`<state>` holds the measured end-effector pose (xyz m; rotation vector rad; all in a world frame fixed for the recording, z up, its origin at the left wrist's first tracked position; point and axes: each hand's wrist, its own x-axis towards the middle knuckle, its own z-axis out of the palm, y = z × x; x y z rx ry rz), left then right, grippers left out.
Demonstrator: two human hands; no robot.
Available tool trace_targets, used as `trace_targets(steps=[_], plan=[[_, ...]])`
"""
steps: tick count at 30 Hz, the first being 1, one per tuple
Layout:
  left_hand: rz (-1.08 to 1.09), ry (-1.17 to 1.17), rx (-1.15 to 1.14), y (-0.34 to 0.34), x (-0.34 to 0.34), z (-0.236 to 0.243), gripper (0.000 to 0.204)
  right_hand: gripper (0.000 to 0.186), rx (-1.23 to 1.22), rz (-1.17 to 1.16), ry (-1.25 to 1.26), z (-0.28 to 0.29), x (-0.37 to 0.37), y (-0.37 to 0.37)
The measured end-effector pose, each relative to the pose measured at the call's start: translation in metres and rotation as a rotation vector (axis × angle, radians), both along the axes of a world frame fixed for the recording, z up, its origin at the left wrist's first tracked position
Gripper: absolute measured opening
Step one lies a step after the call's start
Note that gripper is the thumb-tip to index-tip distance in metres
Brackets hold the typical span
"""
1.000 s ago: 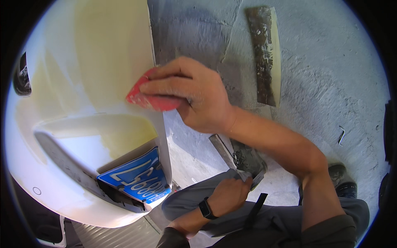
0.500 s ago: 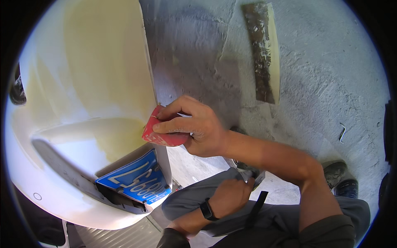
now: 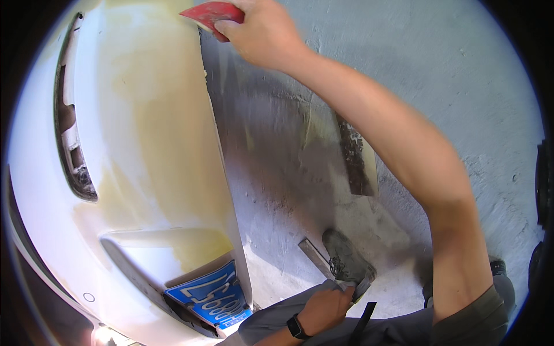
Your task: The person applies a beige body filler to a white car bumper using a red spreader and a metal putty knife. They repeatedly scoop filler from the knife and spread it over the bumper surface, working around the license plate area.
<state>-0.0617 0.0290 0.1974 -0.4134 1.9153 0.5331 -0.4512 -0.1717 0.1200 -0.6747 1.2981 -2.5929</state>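
At the top of the view my right hand (image 3: 262,32) is closed on a red putty spreader (image 3: 214,14), a thin bent piece with pale smears. Its pointed end overlaps the far right edge of a white car's rear panel (image 3: 167,127); whether it touches cannot be told. Yellowish filler patches cover much of that panel. Low down by my knee, my left hand (image 3: 326,308), with a dark watch at the wrist, is closed around a greyish flat tool (image 3: 350,285), mostly hidden by the fingers.
A blue licence plate (image 3: 210,295) sits in the panel's lower recess. Left of it runs a long lamp opening (image 3: 72,127). On the concrete floor (image 3: 277,155) lies a dark-and-cream strip (image 3: 355,155), partly behind my right arm. A shoe (image 3: 346,254) stands beside a narrow grey bar (image 3: 316,258).
My right hand has moved up and away with the red spreader, from above the plate recess to the panel's far edge. The view has shifted, bringing in the lamp opening. My left hand stays low.
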Motion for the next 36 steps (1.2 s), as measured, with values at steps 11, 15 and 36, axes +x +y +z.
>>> trace_targets(steps=[11,15,36], plan=[[0.02,0.062,-0.002,-0.004,0.006,-0.001,0.037,0.031,-0.063,-0.101,0.061,0.013,-0.02,-0.041],[0.028,0.033,-0.01,-0.006,0.01,-0.001,0.036,0.031,-0.12,-0.008,-0.01,0.012,-0.014,-0.042],[-0.005,-0.057,0.006,0.001,0.002,-0.003,0.034,0.044,-0.094,0.148,-0.046,0.005,0.175,0.056]])
